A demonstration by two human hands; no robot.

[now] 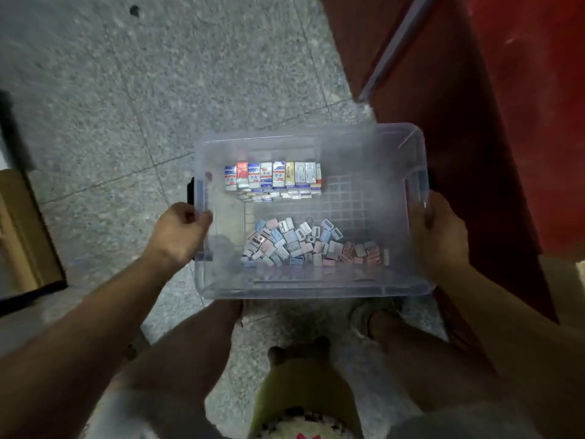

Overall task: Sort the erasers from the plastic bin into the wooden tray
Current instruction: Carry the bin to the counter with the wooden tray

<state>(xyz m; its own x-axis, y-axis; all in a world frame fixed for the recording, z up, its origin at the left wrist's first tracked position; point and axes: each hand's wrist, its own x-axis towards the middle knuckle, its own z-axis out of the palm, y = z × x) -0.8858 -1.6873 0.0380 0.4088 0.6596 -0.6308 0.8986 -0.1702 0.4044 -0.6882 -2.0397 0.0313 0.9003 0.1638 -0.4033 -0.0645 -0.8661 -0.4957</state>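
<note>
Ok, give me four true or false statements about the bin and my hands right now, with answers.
1. Both the left hand and right hand grip the plastic bin. True.
2. The bin rests on a table. False: it is held over the floor.
3. A row of boxed erasers stands at its far side. True.
4. The loose pile lies outside the bin. False: inside, near side.

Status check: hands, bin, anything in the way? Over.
Left hand and right hand each grip an end of the plastic bin. Erasers inside. Wooden tray not in sight; red surface close on right.
</note>
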